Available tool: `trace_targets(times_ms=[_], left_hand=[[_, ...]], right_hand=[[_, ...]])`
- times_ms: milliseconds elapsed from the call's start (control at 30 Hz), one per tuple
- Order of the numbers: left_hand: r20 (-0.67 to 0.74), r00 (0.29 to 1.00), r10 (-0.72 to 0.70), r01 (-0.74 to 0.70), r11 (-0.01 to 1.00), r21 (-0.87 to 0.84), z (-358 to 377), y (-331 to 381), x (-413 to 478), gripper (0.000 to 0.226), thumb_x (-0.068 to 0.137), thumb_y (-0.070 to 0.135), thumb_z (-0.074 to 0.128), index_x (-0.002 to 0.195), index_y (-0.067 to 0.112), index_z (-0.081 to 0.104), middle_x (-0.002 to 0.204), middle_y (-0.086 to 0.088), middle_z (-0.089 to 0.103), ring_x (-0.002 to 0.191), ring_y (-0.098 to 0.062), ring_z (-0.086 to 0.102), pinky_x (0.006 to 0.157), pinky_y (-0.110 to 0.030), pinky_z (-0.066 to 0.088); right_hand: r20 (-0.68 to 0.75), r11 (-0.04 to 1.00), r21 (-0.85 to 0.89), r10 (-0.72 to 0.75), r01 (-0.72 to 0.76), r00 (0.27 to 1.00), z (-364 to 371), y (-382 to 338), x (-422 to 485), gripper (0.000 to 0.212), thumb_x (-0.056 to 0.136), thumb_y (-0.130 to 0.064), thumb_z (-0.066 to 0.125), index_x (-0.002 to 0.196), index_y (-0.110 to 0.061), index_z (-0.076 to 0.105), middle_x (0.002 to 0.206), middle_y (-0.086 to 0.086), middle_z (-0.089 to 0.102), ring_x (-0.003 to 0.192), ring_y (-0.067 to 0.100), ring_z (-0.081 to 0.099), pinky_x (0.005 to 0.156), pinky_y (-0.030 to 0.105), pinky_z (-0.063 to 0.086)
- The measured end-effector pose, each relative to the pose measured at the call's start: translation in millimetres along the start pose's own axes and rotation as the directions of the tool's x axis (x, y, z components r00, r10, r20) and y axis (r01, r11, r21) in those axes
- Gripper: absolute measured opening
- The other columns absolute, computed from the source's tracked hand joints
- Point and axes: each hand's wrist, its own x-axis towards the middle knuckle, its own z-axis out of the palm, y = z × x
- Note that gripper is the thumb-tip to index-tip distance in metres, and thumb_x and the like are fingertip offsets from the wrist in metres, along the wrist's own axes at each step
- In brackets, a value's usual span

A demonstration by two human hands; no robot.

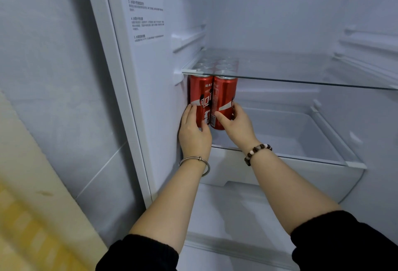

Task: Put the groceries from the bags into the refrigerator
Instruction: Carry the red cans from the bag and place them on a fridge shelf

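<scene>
Two red cans stand at the front of a block of cans in the open refrigerator [280,12], tucked against its left wall. They sit under the upper glass shelf [301,70] and on the glass cover over the clear drawer [290,137]. Through the upper shelf the silver can tops [217,63] of further rows show behind the front pair, though how many is hard to tell. The left hand [193,132] holds the left can [201,96] low down, with its fingers between can and wall and its thumb across the front. The right hand [237,126] grips the right can [224,96], thumb on the label and fingers round the far side. A silver bangle [193,159] circles the left wrist and a beaded bracelet [257,152] the right. The step in hand appears to be seating this last pair squarely against the row behind. The next move would likely call for letting go without tipping either can, then drawing both arms out under the shelf edge to fetch more groceries. No bags are in view.
</scene>
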Motion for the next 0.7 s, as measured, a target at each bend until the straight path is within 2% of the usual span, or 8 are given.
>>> trace_targets(times_ms=[67, 233, 333, 467, 567, 700], left_hand=[[0.015, 1.0, 0.006, -0.006, 1.0, 0.014, -2.4, 1.7, -1.6, 0.05, 0.087, 0.004, 0.057, 0.135, 0.014, 0.049, 0.141, 0.001, 0.047, 0.127, -0.011, 0.045, 0.101, -0.014, 0.034], [0.08, 0.996, 0.048, -0.052, 0.998, 0.048, -5.8, -0.8, -15.9, 0.047, 0.086, 0.003, 0.054, 0.132, 0.009, 0.052, 0.138, -0.004, 0.049, 0.129, -0.017, 0.042, 0.109, -0.027, 0.032], [0.19, 0.97, 0.154, -0.167, 0.985, 0.054, -2.6, 1.4, -32.4, 0.045, 0.084, 0.003, 0.053, 0.129, 0.005, 0.054, 0.135, -0.008, 0.052, 0.127, -0.023, 0.043, 0.11, -0.031, 0.031], [0.35, 0.882, 0.315, -0.342, 0.939, 0.016, 8.7, 7.7, -59.3, 0.04, 0.082, 0.0, 0.054, 0.121, 0.002, 0.058, 0.13, -0.014, 0.055, 0.125, -0.028, 0.045, 0.109, -0.029, 0.028], [0.396, 0.796, 0.457, -0.477, 0.877, -0.055, 16.3, 11.6, -84.9, 0.035, 0.081, -0.002, 0.053, 0.115, 0.0, 0.061, 0.127, -0.018, 0.056, 0.123, -0.031, 0.047, 0.11, -0.032, 0.029], [0.503, 0.686, 0.526, -0.504, 0.842, -0.194, 23.0, 19.6, -130.3, 0.037, 0.088, 0.01, 0.044, 0.121, 0.002, 0.058, 0.136, -0.017, 0.05, 0.132, -0.03, 0.039, 0.113, -0.036, 0.027]], right_hand=[[-0.004, 0.998, -0.059, 0.024, -0.024, 1.0, -1.1, -1.2, -2.9, 0.05, 0.087, -0.034, 0.064, 0.131, -0.013, 0.048, 0.124, 0.001, 0.06, 0.104, 0.007, 0.056, 0.081, 0.016, 0.041], [-0.071, 0.97, -0.23, 0.062, -0.077, 0.995, -16.9, 5.6, -22.5, 0.054, 0.093, -0.031, 0.056, 0.139, -0.009, 0.04, 0.139, 0.007, 0.049, 0.125, 0.019, 0.048, 0.096, 0.027, 0.039], [-0.139, 0.916, -0.399, -0.018, -0.039, 0.99, -33.1, 12.9, -45.5, 0.044, 0.094, -0.023, 0.053, 0.135, -0.008, 0.046, 0.135, 0.008, 0.052, 0.125, 0.02, 0.046, 0.1, 0.027, 0.035], [-0.218, 0.811, -0.584, -0.144, -0.011, 0.965, -52.0, 29.9, -84.6, 0.038, 0.091, -0.015, 0.055, 0.126, -0.002, 0.053, 0.129, 0.014, 0.055, 0.124, 0.027, 0.045, 0.105, 0.035, 0.036], [-0.31, 0.768, -0.636, -0.175, -0.067, 0.934, -68.4, 49.4, -121.3, 0.039, 0.088, -0.01, 0.057, 0.125, 0.0, 0.053, 0.137, 0.019, 0.048, 0.129, 0.032, 0.039, 0.111, 0.039, 0.03], [-0.393, 0.729, -0.663, -0.146, -0.17, 0.908, -88.6, 68.2, -183.3, 0.042, 0.09, -0.014, 0.058, 0.129, -0.003, 0.049, 0.145, 0.015, 0.039, 0.133, 0.028, 0.033, 0.111, 0.04, 0.031]])
